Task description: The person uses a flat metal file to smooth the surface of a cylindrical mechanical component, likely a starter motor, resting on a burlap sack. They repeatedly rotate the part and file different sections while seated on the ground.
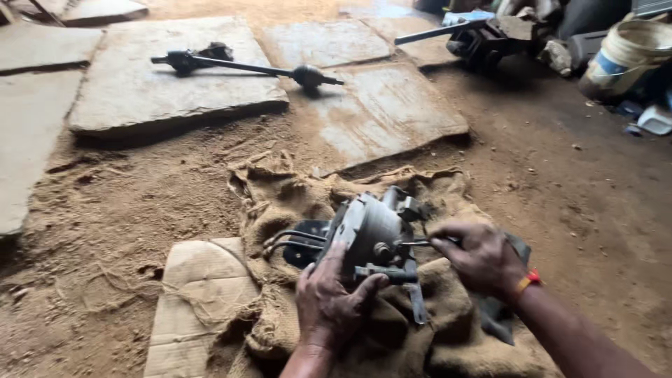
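Part in hand: a grey metal round-bodied mechanical unit (pixel 369 234) with black brackets and thin tubes on its 9 o'clock side; it lies on the burlap sack just ahead of me, low in the middle of the view.
Left grip: my left hand (pixel 329 297) is clenched around the unit's near edge, thumb hooked over a dark bar at its base.
Right grip: my right hand (pixel 481 257) is closed on a thin metal tool (pixel 414 243) whose tip meets the unit's 3 o'clock side; an orange band sits at that wrist.
Burlap sack: a rumpled brown burlap sack (pixel 280 199) spreads under the unit and out toward 12 o'clock.
Cardboard: a flat tan cardboard sheet (pixel 199 294) lies at 9 o'clock of the sack, half tucked under it, dusted with sand.
Bucket: a pale round bucket (pixel 626 56) with a blue patch on its side is tipped at 1 o'clock, far off, with a small white container (pixel 656 119) just below it.
Axle shaft: a long dark axle shaft (pixel 245 66) with bulbous ends lies across the stone slabs at 11 o'clock.
Scrap heap: dark metal parts (pixel 490 35) are piled at 1 o'clock, beside the bucket.
Floor: bare sandy dirt floor (pixel 595 210), with flat grey stone slabs (pixel 161 77) laid across the far half.
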